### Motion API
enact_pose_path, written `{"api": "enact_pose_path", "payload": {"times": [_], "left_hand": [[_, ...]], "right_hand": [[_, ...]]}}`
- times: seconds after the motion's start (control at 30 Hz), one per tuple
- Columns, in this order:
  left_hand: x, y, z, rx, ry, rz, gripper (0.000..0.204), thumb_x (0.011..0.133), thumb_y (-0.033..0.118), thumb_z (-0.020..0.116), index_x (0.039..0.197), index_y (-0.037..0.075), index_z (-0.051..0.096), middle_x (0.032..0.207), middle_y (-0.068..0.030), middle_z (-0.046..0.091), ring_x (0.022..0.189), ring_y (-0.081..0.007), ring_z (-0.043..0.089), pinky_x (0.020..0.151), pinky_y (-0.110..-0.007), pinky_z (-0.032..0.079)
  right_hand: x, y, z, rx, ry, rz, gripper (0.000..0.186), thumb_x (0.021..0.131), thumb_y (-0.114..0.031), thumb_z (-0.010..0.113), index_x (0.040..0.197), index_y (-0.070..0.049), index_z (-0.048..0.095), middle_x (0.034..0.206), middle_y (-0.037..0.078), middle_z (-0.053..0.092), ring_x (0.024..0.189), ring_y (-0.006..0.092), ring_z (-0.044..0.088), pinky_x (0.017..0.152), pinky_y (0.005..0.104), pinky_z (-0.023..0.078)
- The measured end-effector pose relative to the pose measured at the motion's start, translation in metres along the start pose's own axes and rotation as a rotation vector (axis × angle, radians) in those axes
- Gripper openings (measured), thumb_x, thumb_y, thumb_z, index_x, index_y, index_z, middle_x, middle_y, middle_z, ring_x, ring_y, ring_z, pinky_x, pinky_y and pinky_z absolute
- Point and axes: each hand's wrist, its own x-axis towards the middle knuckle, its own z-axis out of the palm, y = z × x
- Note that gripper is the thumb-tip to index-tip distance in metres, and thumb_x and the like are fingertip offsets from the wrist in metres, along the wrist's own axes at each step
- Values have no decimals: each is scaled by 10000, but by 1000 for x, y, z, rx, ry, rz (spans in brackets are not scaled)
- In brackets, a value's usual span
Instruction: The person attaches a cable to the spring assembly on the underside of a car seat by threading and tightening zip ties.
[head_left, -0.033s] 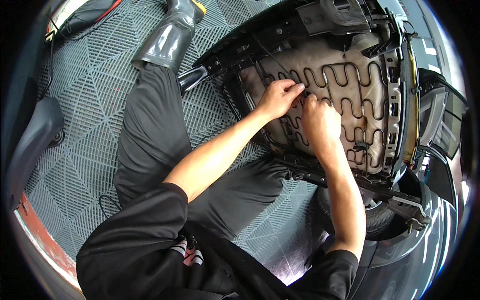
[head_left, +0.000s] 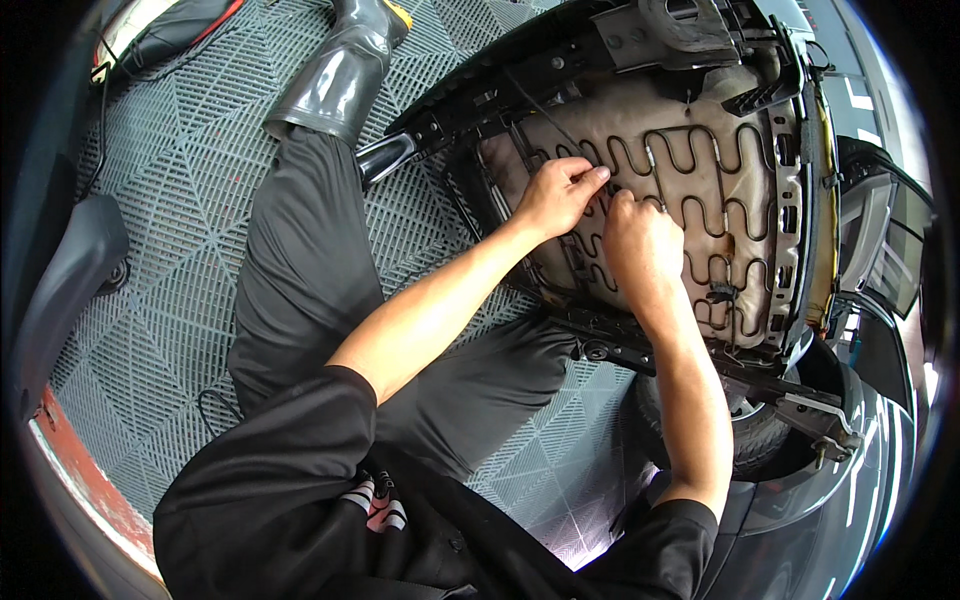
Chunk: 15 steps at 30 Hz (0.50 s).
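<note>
Hardly anything is being shifted since the earlier frame: the car seat (head_left: pixel 680 172) is still being worked beside the car (head_left: pixel 850 520), its springs (head_left: pixel 656 170) being bared. Over them, the left hand (head_left: pixel 553 200) is being held with fingers (head_left: pixel 592 181) pinched together, the right hand (head_left: pixel 643 235) being kept curled just beside; whether anything is being gripped cannot be told. Leftward, grated floor (head_left: pixel 170 200) is being left stretching past the legs (head_left: pixel 305 220); rightward, room is being narrowed by the tyre (head_left: pixel 760 442).
</note>
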Motion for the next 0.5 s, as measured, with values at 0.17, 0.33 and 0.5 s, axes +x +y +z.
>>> {"api": "enact_pose_path", "payload": {"times": [0.17,0.33,0.5], "left_hand": [[-4,8,15,-24,140,-56,342,1002,257,620,827,-31,676,704,-79,686,611,-130,652,578,-284,522],[-3,15,17,-84,174,-104,331,1000,239,626,821,-35,673,709,-88,687,590,-135,651,554,-277,525],[-9,6,11,-242,66,-128,302,1002,262,637,881,-12,680,771,-55,678,644,-111,628,600,-256,526]], "right_hand": [[-15,9,2,-35,-53,-27,67,872,-98,594,813,-67,593,714,119,706,655,282,733,578,395,592],[-22,13,12,4,0,-29,85,876,-103,589,796,-80,571,706,108,697,643,289,726,560,396,584],[-31,15,21,160,283,41,185,924,-195,617,783,-90,560,677,78,656,601,274,699,513,394,558]]}}
